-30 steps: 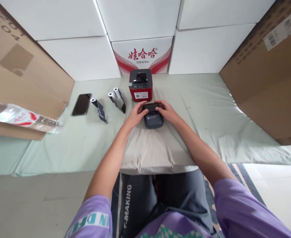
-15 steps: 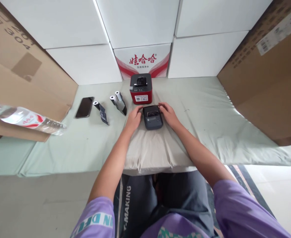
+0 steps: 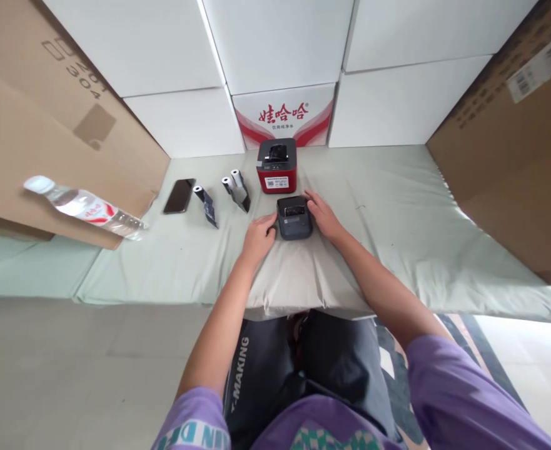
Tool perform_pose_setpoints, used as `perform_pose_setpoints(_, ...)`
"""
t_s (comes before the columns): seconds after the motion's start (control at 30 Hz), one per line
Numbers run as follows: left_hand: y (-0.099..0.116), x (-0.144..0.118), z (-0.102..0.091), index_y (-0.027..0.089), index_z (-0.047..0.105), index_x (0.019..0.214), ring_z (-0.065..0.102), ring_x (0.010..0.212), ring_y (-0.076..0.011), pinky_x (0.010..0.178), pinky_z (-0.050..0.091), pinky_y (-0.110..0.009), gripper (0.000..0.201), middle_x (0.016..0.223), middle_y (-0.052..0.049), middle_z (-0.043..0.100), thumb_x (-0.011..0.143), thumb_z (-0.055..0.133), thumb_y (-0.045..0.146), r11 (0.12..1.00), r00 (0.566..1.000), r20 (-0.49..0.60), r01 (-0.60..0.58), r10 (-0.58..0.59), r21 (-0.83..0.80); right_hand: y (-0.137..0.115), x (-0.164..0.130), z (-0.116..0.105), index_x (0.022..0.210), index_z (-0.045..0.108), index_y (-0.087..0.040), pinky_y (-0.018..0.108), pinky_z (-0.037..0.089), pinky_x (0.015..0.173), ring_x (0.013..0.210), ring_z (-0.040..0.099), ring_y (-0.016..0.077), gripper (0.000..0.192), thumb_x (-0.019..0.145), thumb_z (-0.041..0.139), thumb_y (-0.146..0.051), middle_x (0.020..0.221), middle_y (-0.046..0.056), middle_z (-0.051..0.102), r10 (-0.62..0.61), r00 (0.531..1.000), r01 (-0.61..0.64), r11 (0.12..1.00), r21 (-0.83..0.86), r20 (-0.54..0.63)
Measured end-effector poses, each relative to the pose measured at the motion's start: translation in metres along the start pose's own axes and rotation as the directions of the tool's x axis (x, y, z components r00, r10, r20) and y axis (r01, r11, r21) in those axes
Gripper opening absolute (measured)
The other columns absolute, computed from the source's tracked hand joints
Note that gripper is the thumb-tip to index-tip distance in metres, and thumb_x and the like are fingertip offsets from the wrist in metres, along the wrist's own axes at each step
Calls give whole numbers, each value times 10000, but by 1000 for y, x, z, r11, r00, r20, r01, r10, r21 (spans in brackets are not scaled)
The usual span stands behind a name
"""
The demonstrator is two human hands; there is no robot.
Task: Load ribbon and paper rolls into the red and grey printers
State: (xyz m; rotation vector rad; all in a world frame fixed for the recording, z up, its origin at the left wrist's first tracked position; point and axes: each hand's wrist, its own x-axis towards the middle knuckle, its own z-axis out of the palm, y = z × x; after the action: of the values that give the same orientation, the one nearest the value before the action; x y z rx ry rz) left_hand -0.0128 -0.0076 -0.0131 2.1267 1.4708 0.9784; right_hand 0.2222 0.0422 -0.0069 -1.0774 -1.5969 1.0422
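Observation:
A small dark portable printer (image 3: pixel 295 226) lies on the cloth-covered table in front of me, its glossy black window towards the back. My left hand (image 3: pixel 259 236) is closed against its left side, with bent fingers at the edge. On the other side, my right hand (image 3: pixel 322 215) grips the upper right corner, fingers reaching along it; some fingertips are hidden. Just behind stands a red and black receipt printer (image 3: pixel 276 167) with a white label on its front. To the left are several paper rolls (image 3: pixel 204 205) with dark tails unrolled.
A black phone (image 3: pixel 179 196) lies left of the rolls. A water bottle (image 3: pixel 92 209) leans by a brown carton (image 3: pixel 35 125). White boxes (image 3: pixel 284 115) line the back, and another brown carton (image 3: pixel 514 169) stands at the right. The table's front edge runs before my legs.
The view has shifted a little to the left. My left hand has slid slightly down the portable printer's side, and the fingers of my right hand reach further back.

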Motion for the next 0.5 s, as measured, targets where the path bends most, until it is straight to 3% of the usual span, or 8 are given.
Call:
perform_pose_setpoints(0.17,0,-2,4,184,669,1452,648,1342,-300,1206,465,-532,640,1417,-119,717,851,488,58,996,1000,-5,-2,3,86,-1,3,-2,1466,596,-218,550,363,1272,1411,599,324,928,860,464,-909,1466,158,679,-9,999,8,1000,-23,-35)
perform_pose_setpoints(0.3,-1,-1,6,197,679,1440,673,1285,-294,1174,487,-522,597,1348,-115,751,880,498,91,996,1000,-29,0,2,89,-9,-5,0,1547,500,-222,567,406,1239,1447,565,347,905,884,523,-837,1565,175,585,-25,1000,25,997,-68,8)
perform_pose_setpoints(0.4,-1,1,5,198,698,1418,689,1238,-290,1149,505,-501,565,1313,-121,760,895,503,111,998,1000,-24,13,-12,63,-22,-22,13,1624,383,-190,642,397,1216,1455,519,437,1039,811,695,-756,1607,229,504,-31,999,23,968,-251,-29)
perform_pose_setpoints(0.5,-2,4,2,188,709,1409,700,1203,-294,1125,521,-489,569,1302,-135,758,886,499,106,1000,1000,5,13,-13,26,-36,-41,34,1675,244,-120,713,380,1179,1412,493,527,1259,708,826,-679,1522,301,525,-30,994,-20,904,-428,-108)
